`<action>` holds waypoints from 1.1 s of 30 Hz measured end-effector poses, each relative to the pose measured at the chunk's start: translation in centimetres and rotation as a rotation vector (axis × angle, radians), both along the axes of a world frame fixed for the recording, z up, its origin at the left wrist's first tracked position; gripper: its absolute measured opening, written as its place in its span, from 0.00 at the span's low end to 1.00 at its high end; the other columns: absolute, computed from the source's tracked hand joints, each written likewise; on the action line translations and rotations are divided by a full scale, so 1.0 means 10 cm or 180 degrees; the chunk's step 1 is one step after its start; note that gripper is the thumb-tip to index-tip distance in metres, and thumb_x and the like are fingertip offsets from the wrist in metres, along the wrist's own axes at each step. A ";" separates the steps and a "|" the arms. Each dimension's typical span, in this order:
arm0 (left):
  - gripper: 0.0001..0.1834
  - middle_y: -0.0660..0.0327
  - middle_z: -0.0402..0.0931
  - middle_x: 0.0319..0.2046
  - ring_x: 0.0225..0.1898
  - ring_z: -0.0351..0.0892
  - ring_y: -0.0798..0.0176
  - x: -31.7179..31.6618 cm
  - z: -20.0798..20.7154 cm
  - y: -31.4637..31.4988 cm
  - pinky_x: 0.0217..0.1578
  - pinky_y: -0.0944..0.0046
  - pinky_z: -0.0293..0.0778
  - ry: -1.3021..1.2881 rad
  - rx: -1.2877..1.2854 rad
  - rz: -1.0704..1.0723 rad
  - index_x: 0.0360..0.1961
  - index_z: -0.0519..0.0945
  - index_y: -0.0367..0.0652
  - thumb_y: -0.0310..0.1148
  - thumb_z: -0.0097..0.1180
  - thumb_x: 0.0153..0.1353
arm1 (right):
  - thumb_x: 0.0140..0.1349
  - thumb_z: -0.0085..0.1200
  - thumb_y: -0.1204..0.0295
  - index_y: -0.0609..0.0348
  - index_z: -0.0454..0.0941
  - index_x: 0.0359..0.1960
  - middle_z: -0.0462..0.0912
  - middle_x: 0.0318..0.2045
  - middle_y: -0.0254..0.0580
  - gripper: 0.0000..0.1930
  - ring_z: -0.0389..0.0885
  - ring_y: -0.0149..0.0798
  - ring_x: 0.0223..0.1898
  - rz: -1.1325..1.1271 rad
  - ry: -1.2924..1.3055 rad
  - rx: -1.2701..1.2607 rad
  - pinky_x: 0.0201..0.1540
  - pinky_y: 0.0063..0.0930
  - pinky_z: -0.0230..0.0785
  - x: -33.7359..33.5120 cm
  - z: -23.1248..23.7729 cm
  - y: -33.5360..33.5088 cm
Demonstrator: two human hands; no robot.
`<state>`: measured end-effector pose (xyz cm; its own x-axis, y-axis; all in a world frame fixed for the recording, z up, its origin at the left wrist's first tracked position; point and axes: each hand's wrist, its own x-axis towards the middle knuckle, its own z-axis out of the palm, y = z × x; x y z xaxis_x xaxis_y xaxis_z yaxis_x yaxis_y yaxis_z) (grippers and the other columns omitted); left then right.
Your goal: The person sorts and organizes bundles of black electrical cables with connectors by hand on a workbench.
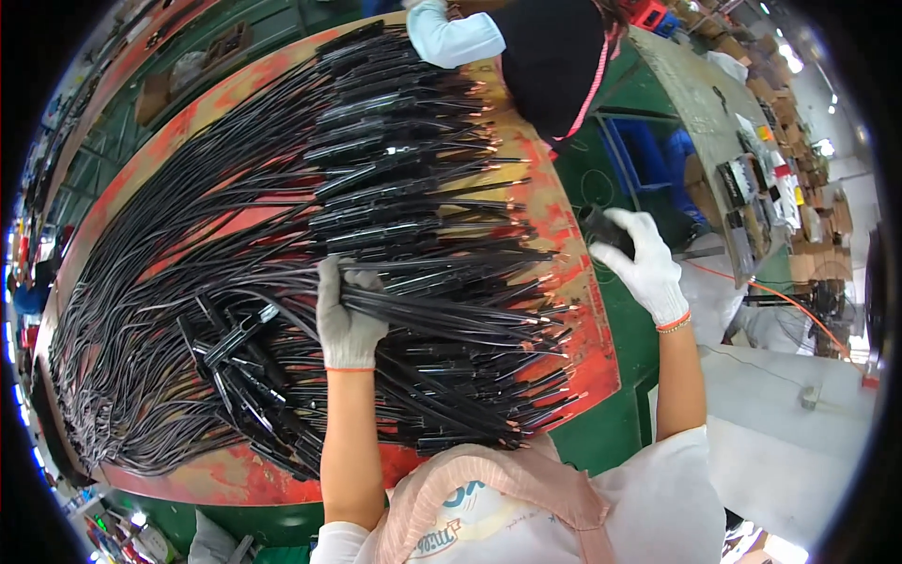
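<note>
My left hand (346, 324), in a white glove, is closed around a bundle of black cables (437, 315) above the middle of the table. Stripped copper-coloured ends of the bundle point right, while its long tails trail away to the left. Out past the table's right edge, my gloved right hand (648, 271) grips a short black cylinder (604, 230); its exact kind is not clear. Rows of glossy black plastic pieces (371, 155) lie across the other cables. More such long black pieces (240, 343) sit in a loose heap left of my left hand.
The red, worn table (587, 329) curves around the cables. Across it at the top, a person (554, 66) in dark clothing and a light sleeve stands close. A blue crate (634, 150) is on the green floor beyond. An orange cord (780, 291) runs at the right, above a white surface (780, 414).
</note>
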<state>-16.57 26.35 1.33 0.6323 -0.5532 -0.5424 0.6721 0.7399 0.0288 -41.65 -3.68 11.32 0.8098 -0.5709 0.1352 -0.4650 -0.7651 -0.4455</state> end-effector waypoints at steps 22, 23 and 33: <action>0.05 0.62 0.79 0.30 0.29 0.79 0.64 -0.01 -0.32 0.04 0.38 0.58 0.83 -0.0215 0.0519 -0.0251 0.38 0.81 0.42 0.32 0.62 0.67 | 0.51 0.68 0.60 0.44 0.79 0.53 0.82 0.39 0.30 0.25 0.82 0.37 0.35 0.2040 0.0147 -0.1422 0.37 0.33 0.75 1.14 0.09 1.02; 0.06 0.63 0.80 0.33 0.32 0.79 0.64 -0.04 -0.31 0.04 0.40 0.59 0.82 -0.0327 0.0497 -0.0271 0.38 0.80 0.42 0.32 0.63 0.67 | 0.52 0.67 0.59 0.45 0.78 0.53 0.81 0.38 0.30 0.25 0.82 0.37 0.34 0.2120 0.0115 -0.1441 0.36 0.32 0.74 1.31 0.03 1.15; 0.13 0.53 0.79 0.51 0.51 0.81 0.51 -0.20 -0.34 0.16 0.57 0.46 0.78 -0.0171 -0.0103 -0.0005 0.54 0.76 0.43 0.26 0.57 0.69 | 0.59 0.63 0.54 0.40 0.77 0.57 0.81 0.38 0.39 0.24 0.85 0.46 0.37 0.2051 0.0959 -0.1211 0.36 0.40 0.78 2.42 -0.71 1.05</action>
